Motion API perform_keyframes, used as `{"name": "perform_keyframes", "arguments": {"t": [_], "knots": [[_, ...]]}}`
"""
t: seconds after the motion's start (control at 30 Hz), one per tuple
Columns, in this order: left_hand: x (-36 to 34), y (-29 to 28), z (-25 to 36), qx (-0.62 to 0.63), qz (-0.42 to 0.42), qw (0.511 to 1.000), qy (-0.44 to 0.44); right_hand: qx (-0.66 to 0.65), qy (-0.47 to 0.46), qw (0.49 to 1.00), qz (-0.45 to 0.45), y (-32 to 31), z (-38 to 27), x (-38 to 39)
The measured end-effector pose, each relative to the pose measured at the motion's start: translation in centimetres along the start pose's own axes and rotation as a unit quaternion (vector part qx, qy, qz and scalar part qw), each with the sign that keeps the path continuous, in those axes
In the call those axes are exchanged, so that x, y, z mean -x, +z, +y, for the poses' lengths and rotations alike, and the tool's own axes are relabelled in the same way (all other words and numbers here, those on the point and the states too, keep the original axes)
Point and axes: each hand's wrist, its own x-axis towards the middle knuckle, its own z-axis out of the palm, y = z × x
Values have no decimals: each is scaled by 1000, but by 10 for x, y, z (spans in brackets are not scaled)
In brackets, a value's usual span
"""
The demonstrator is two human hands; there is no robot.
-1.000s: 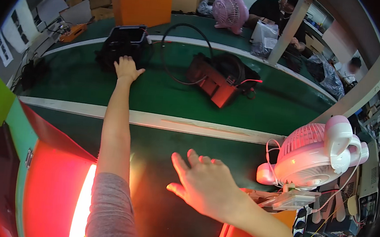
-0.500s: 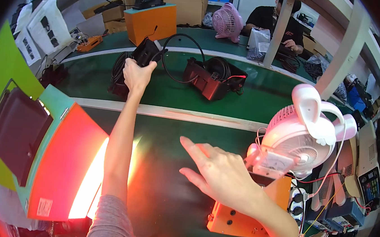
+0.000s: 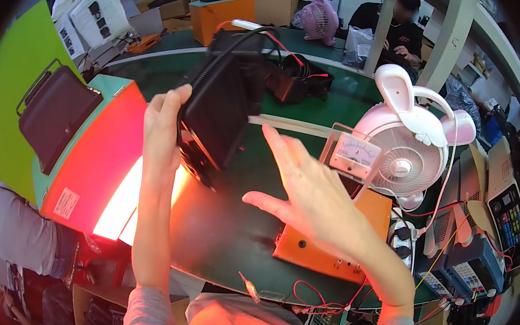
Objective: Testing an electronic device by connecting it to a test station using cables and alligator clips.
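Note:
My left hand [image 3: 164, 126] is closed on the left edge of a black box-shaped device [image 3: 218, 106] and holds it tilted above the bench [image 3: 224, 221]. A black cable and a red wire with a white end piece show at the device's top. My right hand [image 3: 313, 189] is open, fingers spread, over the bench and apart from the device. Just right of that hand stands an analog meter [image 3: 356, 153] with a clear frame. Below it sits an orange box [image 3: 334, 237], partly covered by my right forearm.
A brightly glowing orange box [image 3: 102, 158] with a dark hinged-looking case on it stands at left. Beside the meter is a white rabbit-eared fan [image 3: 404, 153]. Another black device [image 3: 294, 85] lies on the far strip. A person [image 3: 401, 35] sits beyond the frame post. Loose red wires [image 3: 316, 294] lie at the front edge.
My left hand has lifted the black device off the far strip and brought it nearer, turning it. My right hand stays open, little moved. The view has shifted.

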Motion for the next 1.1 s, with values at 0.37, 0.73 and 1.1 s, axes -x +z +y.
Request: {"name": "perform_keyframes", "arguments": {"t": [0.37,0.73,1.1], "knots": [[108,-15,25,307,-51,932,-184,-245,2,968,-59,36,-22,-9],[145,-100,-33,321,-265,832,-366,-138,-196,960,-147,39,-16,-24],[212,-54,-74,-311,-371,860,160,66,-117,984,-117,60,30,-28]]}}
